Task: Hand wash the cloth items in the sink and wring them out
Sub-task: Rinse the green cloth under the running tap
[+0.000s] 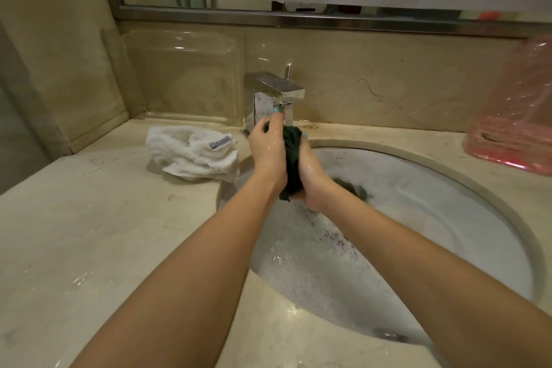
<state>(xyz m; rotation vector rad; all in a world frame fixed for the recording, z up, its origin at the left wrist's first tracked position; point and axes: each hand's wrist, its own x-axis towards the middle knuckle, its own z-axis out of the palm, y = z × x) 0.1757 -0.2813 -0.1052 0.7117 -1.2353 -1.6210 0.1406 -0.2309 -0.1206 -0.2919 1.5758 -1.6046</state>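
Note:
A dark green cloth (292,155) is bunched between my two hands above the back left of the sink (466,170). My left hand (267,148) grips its left side, thumb up near the faucet spout. On the other side my right hand (310,173) wraps around it, fingers curled behind. A second dark cloth (355,188) lies partly under the soapy water in the basin. A white towel (194,152) with a label lies crumpled on the counter left of the sink.
A chrome faucet (277,92) stands right behind my hands, with water running from its spout. A pink plastic bag (513,128) sits at the right on the counter. A clear plastic tray (185,75) leans against the back wall. The foamy water fills the basin.

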